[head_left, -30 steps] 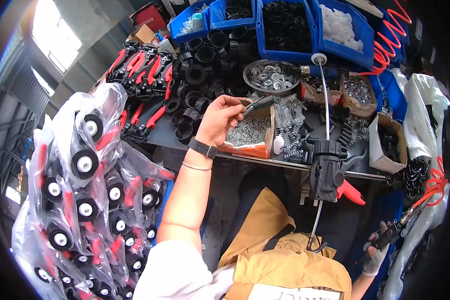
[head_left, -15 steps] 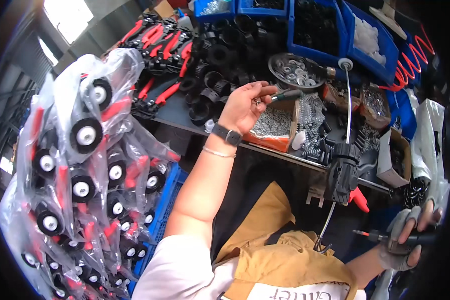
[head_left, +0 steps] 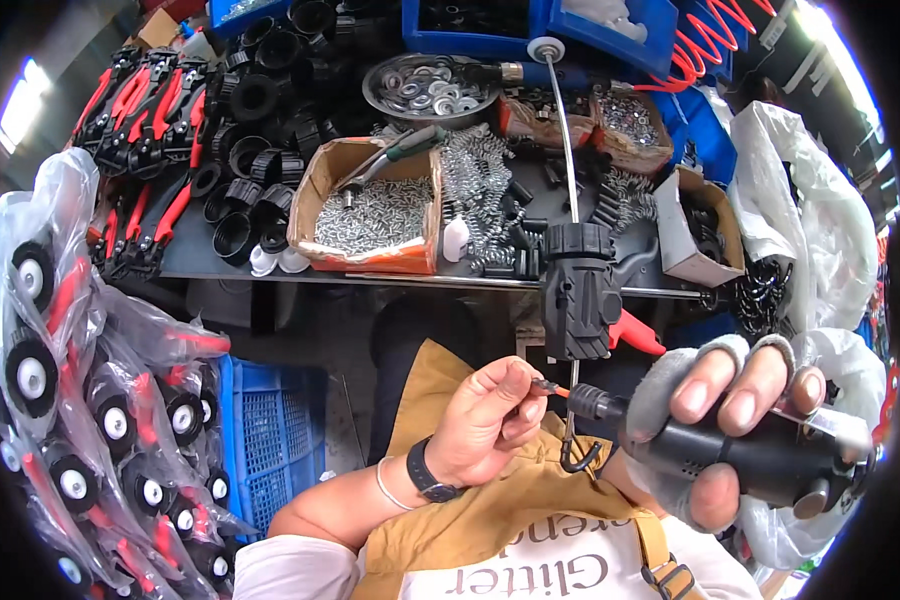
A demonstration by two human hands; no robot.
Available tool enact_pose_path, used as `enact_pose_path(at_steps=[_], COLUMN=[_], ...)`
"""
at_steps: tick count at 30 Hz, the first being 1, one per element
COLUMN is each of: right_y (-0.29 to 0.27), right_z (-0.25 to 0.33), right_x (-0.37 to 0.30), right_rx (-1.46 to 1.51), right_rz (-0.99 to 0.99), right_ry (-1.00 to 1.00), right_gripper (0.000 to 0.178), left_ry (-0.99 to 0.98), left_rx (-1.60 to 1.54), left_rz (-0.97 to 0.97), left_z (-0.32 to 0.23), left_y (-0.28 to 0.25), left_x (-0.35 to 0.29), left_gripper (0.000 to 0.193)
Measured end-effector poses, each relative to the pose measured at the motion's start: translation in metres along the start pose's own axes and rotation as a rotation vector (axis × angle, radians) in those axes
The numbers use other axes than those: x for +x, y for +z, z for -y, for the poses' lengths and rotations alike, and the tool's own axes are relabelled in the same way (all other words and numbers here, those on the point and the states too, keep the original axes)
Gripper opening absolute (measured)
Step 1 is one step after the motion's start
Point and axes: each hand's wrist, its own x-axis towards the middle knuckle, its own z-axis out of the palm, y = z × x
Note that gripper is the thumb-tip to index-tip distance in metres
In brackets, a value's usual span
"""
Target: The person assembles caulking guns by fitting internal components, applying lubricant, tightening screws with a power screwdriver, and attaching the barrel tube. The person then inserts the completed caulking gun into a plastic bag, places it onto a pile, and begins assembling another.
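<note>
My right hand [head_left: 735, 420], in a grey fingerless glove, grips a black power screwdriver [head_left: 710, 450] at the right. Its bit, with an orange band, points left toward my left hand [head_left: 490, 420]. The left thumb and fingertips are pinched at the bit's end; any small piece between them is too hidden to name. Just beyond both hands, a partly built caulking gun [head_left: 577, 295] stands at the table's front edge. It has a black body, a red handle, a long metal rod with a hooked near end, and a white disc at the far end.
A carton of small screws [head_left: 370, 220] with a green-handled tool across it stands on the table, beside loose springs [head_left: 477, 190] and a bowl of washers [head_left: 430, 90]. Black rings [head_left: 253, 97] and red-handled gun bodies [head_left: 145, 110] lie left. Bagged caulking guns [head_left: 110, 420] adjoin a blue crate [head_left: 270, 430].
My left hand has come from beside the screw carton down to the bit's tip. My right hand has brought the power screwdriver up and inward. The view has swung right.
</note>
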Motion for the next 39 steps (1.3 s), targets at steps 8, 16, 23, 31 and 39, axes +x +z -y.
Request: enact_pose_path(at_steps=[8,16,23,31,39], right_y=[0.005,-0.021,-0.046,-0.034,-0.03], right_z=[0.01,-0.005,-0.039,-0.064,-0.081], right_x=[-0.006,0.0,0.034,0.02,0.027], right_rx=[-0.004,0.067,-0.064,-0.204,-0.108], right_rz=[-0.063,-0.12,-0.043,-0.154,-0.225], right_ry=[0.043,-0.047,-0.053,0.114,0.176], right_gripper=[0.071,0.065,0.063,0.065,0.06], left_ry=[0.203,0.095,-0.008,-0.06,0.006], left_rx=[0.339,-0.2,0.564,0.91,0.935], left_rz=[-0.029,-0.295,-0.307,-0.168,-0.164], left_z=[0.018,-0.02,-0.027,-0.026,-0.023], left_y=[0.002,-0.032,-0.031,-0.011,-0.009], left_x=[0.005,0.025,0.056,0.082,0.083], left_gripper=[0.036,0.033,0.013,0.032,0.029])
